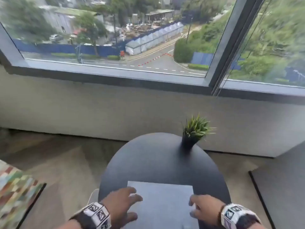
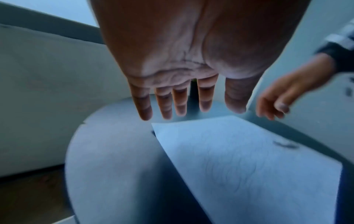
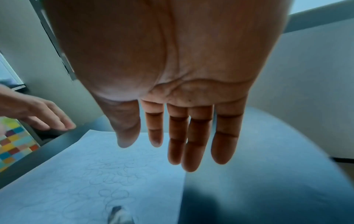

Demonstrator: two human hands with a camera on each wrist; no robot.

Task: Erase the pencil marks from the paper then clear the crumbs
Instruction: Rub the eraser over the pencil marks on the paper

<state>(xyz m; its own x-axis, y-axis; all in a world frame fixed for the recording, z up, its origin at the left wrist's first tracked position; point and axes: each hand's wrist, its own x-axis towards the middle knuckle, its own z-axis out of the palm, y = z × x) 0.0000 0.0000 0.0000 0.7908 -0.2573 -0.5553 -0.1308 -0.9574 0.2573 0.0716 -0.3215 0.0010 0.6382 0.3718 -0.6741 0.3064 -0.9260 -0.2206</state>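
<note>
A white sheet of paper [image 1: 163, 195] lies on the near part of a round dark table [image 1: 156, 159]. Faint looping pencil marks [image 3: 114, 174] cover the paper [image 3: 57, 189]. A small blurred dark-and-white object [image 3: 119, 215] lies on the sheet near its front; it also shows as a dark smudge [image 2: 285, 144] in the left wrist view. My left hand [image 1: 130, 202] hovers over the paper's left edge with fingers straight and spread, holding nothing. My right hand [image 1: 196, 207] hovers over the right edge, also with straight fingers and nothing in it.
A spiky green plant in a dark vase [image 1: 194, 129] stands at the table's far right. A low pale wall and a large window lie behind. A colourful checked cushion [image 1: 14, 192] sits at the left, and wooden floor surrounds the table.
</note>
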